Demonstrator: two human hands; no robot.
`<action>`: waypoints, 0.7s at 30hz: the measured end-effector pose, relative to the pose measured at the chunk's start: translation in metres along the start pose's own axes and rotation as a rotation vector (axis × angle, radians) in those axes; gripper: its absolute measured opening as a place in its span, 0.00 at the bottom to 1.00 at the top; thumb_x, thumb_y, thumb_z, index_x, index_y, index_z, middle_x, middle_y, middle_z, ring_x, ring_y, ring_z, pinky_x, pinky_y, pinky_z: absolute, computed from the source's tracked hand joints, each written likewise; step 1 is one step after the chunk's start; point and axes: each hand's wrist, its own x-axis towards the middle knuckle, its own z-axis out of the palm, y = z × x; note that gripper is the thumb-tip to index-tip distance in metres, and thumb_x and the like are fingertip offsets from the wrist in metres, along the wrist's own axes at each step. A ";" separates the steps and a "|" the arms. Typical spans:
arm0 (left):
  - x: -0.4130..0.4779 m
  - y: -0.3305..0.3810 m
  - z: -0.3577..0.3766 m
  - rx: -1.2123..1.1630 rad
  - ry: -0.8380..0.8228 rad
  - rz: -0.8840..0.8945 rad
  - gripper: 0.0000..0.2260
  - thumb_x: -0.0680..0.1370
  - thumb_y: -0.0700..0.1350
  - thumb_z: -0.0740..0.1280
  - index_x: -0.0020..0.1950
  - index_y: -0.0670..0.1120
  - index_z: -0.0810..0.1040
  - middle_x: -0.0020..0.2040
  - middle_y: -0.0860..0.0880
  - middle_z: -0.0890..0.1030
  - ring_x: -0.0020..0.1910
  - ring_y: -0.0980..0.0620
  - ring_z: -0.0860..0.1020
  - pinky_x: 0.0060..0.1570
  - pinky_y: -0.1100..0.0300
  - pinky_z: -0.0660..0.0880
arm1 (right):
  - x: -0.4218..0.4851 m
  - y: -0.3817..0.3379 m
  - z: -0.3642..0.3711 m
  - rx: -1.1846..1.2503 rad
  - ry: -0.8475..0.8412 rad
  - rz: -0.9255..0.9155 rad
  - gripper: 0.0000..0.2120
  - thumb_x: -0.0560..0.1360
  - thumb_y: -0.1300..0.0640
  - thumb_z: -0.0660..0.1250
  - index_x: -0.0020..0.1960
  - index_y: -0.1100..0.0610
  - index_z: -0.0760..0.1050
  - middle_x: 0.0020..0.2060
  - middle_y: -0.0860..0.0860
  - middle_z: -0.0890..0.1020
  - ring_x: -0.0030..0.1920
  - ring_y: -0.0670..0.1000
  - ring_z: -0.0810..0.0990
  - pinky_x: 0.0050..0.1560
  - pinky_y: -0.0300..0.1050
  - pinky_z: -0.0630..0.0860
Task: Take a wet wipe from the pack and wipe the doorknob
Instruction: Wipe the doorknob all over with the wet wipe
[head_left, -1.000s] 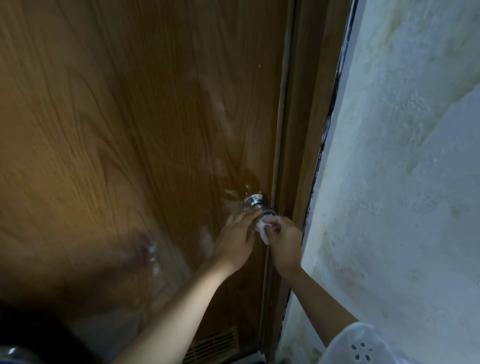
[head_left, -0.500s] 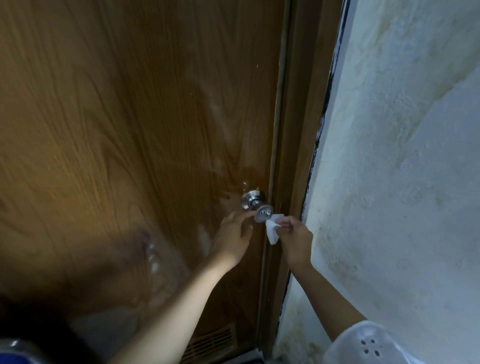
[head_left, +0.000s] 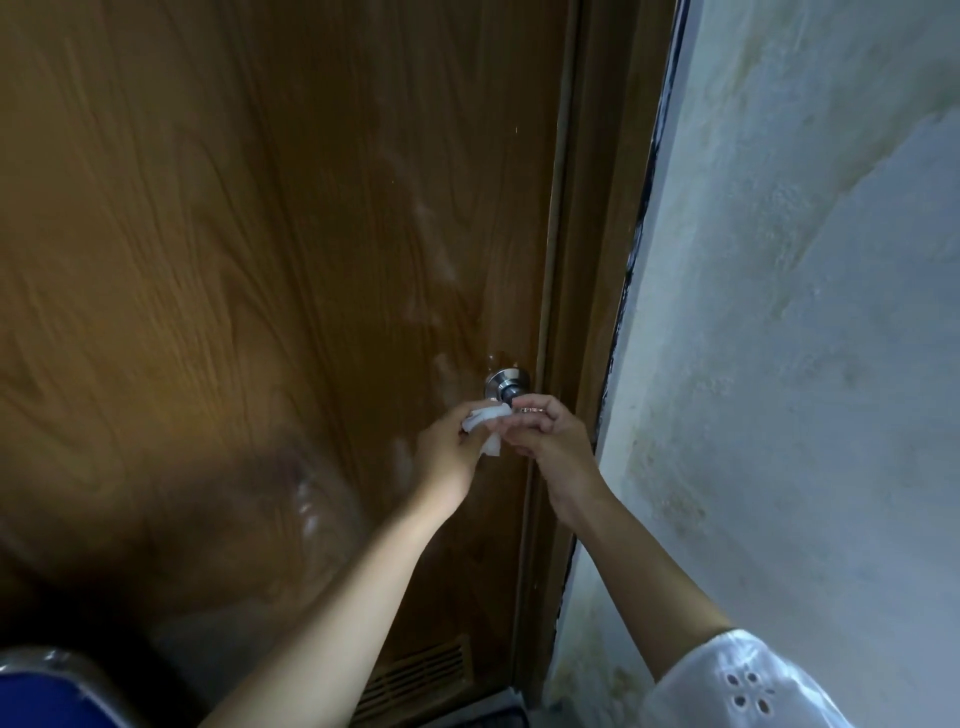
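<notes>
Wipe is crumpled in the curled fingers of the left hand, just below and left of the doorknob. The right hand curls its fingers round the doorknob's front end. The doorknob sits at the right edge of the door, near the wall.
</notes>
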 end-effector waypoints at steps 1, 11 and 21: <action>-0.001 -0.001 -0.001 0.002 0.021 0.005 0.11 0.77 0.41 0.64 0.59 0.43 0.78 0.49 0.50 0.80 0.41 0.64 0.76 0.35 0.79 0.71 | -0.002 0.001 0.001 -0.075 0.002 -0.022 0.15 0.70 0.62 0.71 0.55 0.54 0.76 0.45 0.49 0.81 0.49 0.47 0.79 0.54 0.43 0.75; -0.024 0.022 0.003 -0.260 0.081 -0.191 0.11 0.72 0.30 0.67 0.52 0.40 0.79 0.42 0.50 0.78 0.39 0.57 0.77 0.31 0.74 0.75 | -0.029 -0.009 -0.001 -0.236 0.030 -0.134 0.05 0.73 0.61 0.68 0.44 0.53 0.82 0.43 0.47 0.83 0.47 0.50 0.83 0.56 0.50 0.80; -0.108 0.070 0.037 -0.521 0.160 -0.213 0.11 0.75 0.33 0.65 0.53 0.47 0.77 0.47 0.50 0.81 0.48 0.55 0.80 0.43 0.67 0.79 | -0.098 -0.032 -0.043 -0.174 0.089 -0.075 0.08 0.71 0.64 0.71 0.47 0.55 0.77 0.39 0.48 0.79 0.44 0.49 0.79 0.51 0.43 0.78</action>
